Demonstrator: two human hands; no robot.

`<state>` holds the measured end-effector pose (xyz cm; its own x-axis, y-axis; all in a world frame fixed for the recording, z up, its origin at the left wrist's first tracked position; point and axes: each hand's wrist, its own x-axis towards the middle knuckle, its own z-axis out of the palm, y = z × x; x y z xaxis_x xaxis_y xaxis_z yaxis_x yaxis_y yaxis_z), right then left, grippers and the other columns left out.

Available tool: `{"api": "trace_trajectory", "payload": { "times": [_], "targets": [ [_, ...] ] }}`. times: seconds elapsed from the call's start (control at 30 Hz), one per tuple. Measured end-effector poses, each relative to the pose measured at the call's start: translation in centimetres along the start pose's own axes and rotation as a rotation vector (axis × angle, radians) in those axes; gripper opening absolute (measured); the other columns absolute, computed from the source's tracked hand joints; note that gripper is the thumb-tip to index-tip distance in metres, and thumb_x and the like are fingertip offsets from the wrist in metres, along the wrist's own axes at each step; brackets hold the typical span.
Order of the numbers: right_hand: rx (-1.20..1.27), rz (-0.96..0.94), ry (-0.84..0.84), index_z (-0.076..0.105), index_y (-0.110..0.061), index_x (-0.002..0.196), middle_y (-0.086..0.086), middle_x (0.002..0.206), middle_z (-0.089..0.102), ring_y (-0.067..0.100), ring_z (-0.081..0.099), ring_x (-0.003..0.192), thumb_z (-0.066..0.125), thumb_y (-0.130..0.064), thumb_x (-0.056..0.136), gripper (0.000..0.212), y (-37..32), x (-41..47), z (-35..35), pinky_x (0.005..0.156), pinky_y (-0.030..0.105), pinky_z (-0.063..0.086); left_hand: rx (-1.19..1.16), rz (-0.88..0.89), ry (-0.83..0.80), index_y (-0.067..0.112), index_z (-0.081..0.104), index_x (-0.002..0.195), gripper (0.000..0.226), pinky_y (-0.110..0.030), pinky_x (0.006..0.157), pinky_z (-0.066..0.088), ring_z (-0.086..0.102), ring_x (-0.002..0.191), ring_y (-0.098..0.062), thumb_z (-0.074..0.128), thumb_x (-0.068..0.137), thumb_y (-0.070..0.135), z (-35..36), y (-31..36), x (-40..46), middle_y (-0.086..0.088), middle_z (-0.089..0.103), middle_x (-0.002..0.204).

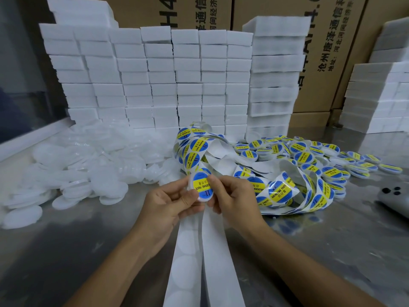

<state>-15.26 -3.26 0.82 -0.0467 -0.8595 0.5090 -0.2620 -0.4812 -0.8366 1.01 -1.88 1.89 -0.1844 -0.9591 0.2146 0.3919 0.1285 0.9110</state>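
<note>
Steel worktop [332, 251], stacked white foam blocks [155, 74]; cardboard cartons [332, 41] behind

Bare lids [88, 165] L, labelled lids [321, 156] R; behind, prob. foam stacks [155, 80].

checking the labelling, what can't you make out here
Head view only:
lid in left hand and right hand: they cover its rim and underside.
grey device: cut off by the right edge.
labelled lids in the far pile: print too small.
backing strips: ends cut off by the bottom edge.
</note>
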Motion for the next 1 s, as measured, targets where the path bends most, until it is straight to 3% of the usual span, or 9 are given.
{"api": "trace_trajectory", "payload": {
  "times": [0.17, 0.23, 0.3, 0.43, 0.53, 0.6, 0.77, 0.87, 1.0],
  "targets": [
    [0.025, 0.034, -0.014, 0.070, -0.009, 0.071, 0.014, 0.056, 0.062, 0.027, 0.054, 0.045, 0.066, -0.051, 0.088, 0.046, -0.3, -0.3, 0.6, 0.048, 0.038, 0.050, 0.090, 0.016, 0.008, 0.002, 0.066, 0.119, 0.064, -0.027, 0.067, 0.058, 0.072, 0.082, -0.031, 0.078, 0.058, 0.019, 0.1, -0.3, -0.1, -0.025, 0.071, 0.090],
    [-0.030, 0.039, 0.008, 0.067, -0.005, 0.066, 0.020, 0.056, 0.059, 0.032, 0.051, 0.046, 0.068, -0.065, 0.076, 0.061, -0.4, -0.4, 0.6, 0.047, 0.041, 0.047, 0.128, 0.036, -0.017, 0.001, 0.068, 0.115, 0.060, -0.027, 0.068, 0.058, 0.072, 0.079, -0.028, 0.077, 0.060, 0.020, 0.2, -0.3, -0.1, -0.019, 0.069, 0.077],
    [-0.040, 0.062, 0.025, 0.066, -0.007, 0.060, 0.010, 0.049, 0.061, 0.023, 0.054, 0.041, 0.067, -0.069, 0.074, 0.064, -0.4, -0.2, 0.1, 0.042, 0.033, 0.045, 0.173, 0.050, -0.078, 0.004, 0.070, 0.112, 0.048, -0.027, 0.069, 0.058, 0.073, 0.080, -0.023, 0.074, 0.066, 0.019, 0.4, -0.4, -0.3, -0.011, 0.073, 0.080],
    [0.044, 0.065, 0.008, 0.072, -0.007, 0.069, 0.007, 0.053, 0.066, 0.015, 0.056, 0.041, 0.060, -0.046, 0.091, 0.046, -0.2, 0.1, -0.3, 0.044, 0.024, 0.044, 0.133, 0.028, -0.091, 0.013, 0.072, 0.108, 0.037, -0.027, 0.070, 0.058, 0.073, 0.087, -0.024, 0.069, 0.072, 0.017, 0.1, -0.3, -0.2, -0.014, 0.075, 0.100],
    [0.082, 0.030, -0.034, 0.076, -0.007, 0.091, 0.011, 0.063, 0.069, 0.014, 0.060, 0.050, 0.063, -0.026, 0.095, 0.023, -0.1, 0.1, 0.1, 0.051, 0.027, 0.049, 0.060, 0.013, -0.031, 0.007, 0.071, 0.110, 0.040, -0.026, 0.070, 0.058, 0.072, 0.086, -0.024, 0.068, 0.072, 0.016, -0.2, -0.2, 0.0, -0.014, 0.075, 0.102],
    [0.089, 0.023, -0.054, 0.073, -0.014, 0.107, 0.007, 0.063, 0.068, 0.014, 0.061, 0.052, 0.069, -0.027, 0.091, 0.021, -0.3, 0.0, 0.3, 0.054, 0.030, 0.051, 0.029, 0.021, -0.003, 0.008, 0.074, 0.105, 0.036, -0.026, 0.068, 0.058, 0.071, 0.080, -0.021, 0.068, 0.070, 0.016, -0.2, -0.3, 0.2, -0.015, 0.075, 0.098],
    [0.105, 0.078, -0.045, 0.068, -0.022, 0.092, 0.014, 0.054, 0.056, 0.017, 0.047, 0.048, 0.075, -0.057, 0.064, 0.045, -1.0, -0.1, 0.2, 0.048, 0.039, 0.042, 0.039, 0.018, 0.018, 0.002, 0.068, 0.114, 0.052, -0.027, 0.065, 0.058, 0.071, 0.075, -0.021, 0.072, 0.064, 0.016, 0.2, -0.7, 0.1, -0.024, 0.068, 0.095],
    [0.249, 0.118, -0.173, 0.067, -0.016, 0.100, -0.003, 0.055, 0.062, 0.008, 0.054, 0.048, 0.080, -0.037, 0.067, 0.041, -1.1, 0.1, -0.4, 0.050, 0.023, 0.044, -0.022, 0.009, -0.017, 0.002, 0.067, 0.115, 0.046, -0.027, 0.067, 0.058, 0.073, 0.083, -0.023, 0.067, 0.071, 0.017, 0.1, -0.7, 0.2, -0.017, 0.074, 0.100],
    [0.269, 0.164, -0.188, 0.065, -0.005, 0.101, 0.010, 0.063, 0.067, 0.013, 0.055, 0.048, 0.075, -0.017, 0.084, 0.023, -1.2, 0.2, -0.6, 0.049, 0.023, 0.045, -0.061, -0.022, -0.034, 0.004, 0.066, 0.115, 0.039, -0.028, 0.071, 0.058, 0.073, 0.087, -0.025, 0.059, 0.080, 0.019, -0.4, -0.3, 0.4, -0.015, 0.074, 0.104]
  ]
}}
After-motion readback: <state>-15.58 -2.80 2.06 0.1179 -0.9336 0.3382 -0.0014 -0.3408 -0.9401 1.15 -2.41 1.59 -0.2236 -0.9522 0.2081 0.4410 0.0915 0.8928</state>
